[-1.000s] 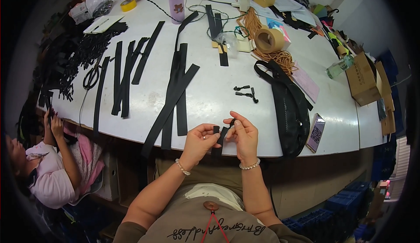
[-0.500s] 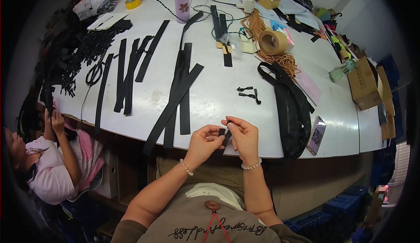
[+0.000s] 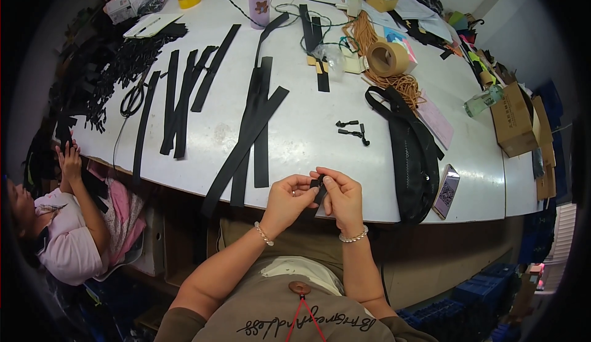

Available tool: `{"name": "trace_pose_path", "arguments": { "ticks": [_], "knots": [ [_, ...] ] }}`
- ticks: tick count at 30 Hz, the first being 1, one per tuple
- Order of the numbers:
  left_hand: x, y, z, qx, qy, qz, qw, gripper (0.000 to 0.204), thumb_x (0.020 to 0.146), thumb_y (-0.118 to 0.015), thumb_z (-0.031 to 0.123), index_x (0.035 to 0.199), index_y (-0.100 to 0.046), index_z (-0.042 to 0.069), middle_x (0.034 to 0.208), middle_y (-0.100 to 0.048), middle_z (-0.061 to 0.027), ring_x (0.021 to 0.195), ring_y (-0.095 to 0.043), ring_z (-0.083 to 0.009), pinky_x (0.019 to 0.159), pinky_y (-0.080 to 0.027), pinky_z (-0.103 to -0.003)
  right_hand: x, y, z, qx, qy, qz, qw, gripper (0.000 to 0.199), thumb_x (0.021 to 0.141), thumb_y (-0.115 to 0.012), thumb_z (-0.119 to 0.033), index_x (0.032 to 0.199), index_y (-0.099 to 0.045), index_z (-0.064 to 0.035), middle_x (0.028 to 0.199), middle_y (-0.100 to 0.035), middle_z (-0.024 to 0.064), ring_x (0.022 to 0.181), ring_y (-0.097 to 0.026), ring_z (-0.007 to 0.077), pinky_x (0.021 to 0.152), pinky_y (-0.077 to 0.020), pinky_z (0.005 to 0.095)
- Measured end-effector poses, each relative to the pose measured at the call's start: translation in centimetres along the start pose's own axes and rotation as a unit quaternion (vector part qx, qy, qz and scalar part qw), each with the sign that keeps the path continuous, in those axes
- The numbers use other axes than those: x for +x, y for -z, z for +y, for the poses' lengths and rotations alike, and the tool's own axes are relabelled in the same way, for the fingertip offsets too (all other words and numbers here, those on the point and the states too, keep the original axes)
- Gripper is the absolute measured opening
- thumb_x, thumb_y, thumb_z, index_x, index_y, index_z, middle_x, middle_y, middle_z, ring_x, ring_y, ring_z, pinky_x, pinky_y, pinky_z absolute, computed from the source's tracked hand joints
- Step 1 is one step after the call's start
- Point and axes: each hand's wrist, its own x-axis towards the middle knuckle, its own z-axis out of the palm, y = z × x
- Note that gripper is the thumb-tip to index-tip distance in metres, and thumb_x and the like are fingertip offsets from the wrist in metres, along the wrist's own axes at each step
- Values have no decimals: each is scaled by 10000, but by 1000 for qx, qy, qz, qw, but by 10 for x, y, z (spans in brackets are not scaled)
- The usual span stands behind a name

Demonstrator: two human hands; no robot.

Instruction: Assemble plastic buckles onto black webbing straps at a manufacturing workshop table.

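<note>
At the table's front edge both my hands pinch one piece of black zipper tape [image 3: 318,198] between fingers and thumbs. My left hand [image 3: 288,200] is closed on its left side, and my right hand [image 3: 343,197] grips from the right with the thumb on top. Fingers hide most of the tape, so I cannot make out whether a slider is on it. Just beyond the hands lie several small black zipper pulls [image 3: 354,132]. Long black zipper tapes [image 3: 246,145] cross each other to the left, with more loose tapes [image 3: 183,108] farther left.
A black bag [image 3: 414,163] and a phone [image 3: 446,192] lie on the right. Behind them are a tape roll [image 3: 388,59] and brown cord [image 3: 397,88]. Scissors [image 3: 132,100] rest at left, and a bottle [image 3: 259,3] stands at the back. A co-worker [image 3: 74,219] sits at left.
My hands have drawn closer together, and the tape's ends now meet between my fingers. The co-worker's hands have shifted, and a black strip now hangs below them.
</note>
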Motion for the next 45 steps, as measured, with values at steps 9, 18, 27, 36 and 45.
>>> {"name": "trace_pose_path", "arguments": {
  "ticks": [9, 18, 27, 36, 45],
  "knots": [
    [0, -2, 3, 11, 10, 8, 1000, 143, 832, -638, -5, 965, -592, -35, 892, -634, -69, 731, -613, -77, 595, -550, -201, -1, -1, 4, 26, 7, 15, 1000, 184, 926, -515, -51, 1046, -616, 47, 975, -679, 134, 405, -422, 19, 356, -335, 165],
    [0, -1, 3, 18, 11, 10, 1000, 145, 836, -645, 22, 949, -593, -52, 850, -640, -79, 723, -619, -92, 604, -559, -212, -3, 0, 4, -3, 35, 21, 999, 173, 901, -573, -55, 1035, -638, 33, 884, -677, 82, 474, -458, 23, 419, -366, 165],
    [-3, -4, 9, 22, 23, 19, 999, 157, 843, -652, 49, 939, -611, -68, 812, -641, -72, 713, -612, -90, 603, -564, -216, -2, 7, 6, -41, 31, 28, 998, 158, 872, -608, -33, 1006, -667, 27, 760, -628, 21, 517, -486, 40, 469, -393, 166],
    [-2, -2, 2, 28, 16, 20, 999, 148, 840, -656, 46, 921, -611, -69, 799, -640, -75, 680, -607, -85, 584, -557, -214, -5, 6, -3, -115, 57, 20, 991, 150, 870, -605, -31, 996, -678, 6, 735, -600, -2, 542, -483, 33, 491, -393, 164],
    [-2, -5, 0, 42, 3, 13, 999, 121, 843, -642, 13, 927, -596, -61, 821, -639, -71, 703, -614, -84, 595, -567, -225, -6, 7, 8, -89, 47, 37, 994, 139, 866, -599, -17, 982, -671, 10, 758, -610, 1, 564, -488, 32, 509, -403, 167]
  ]
}}
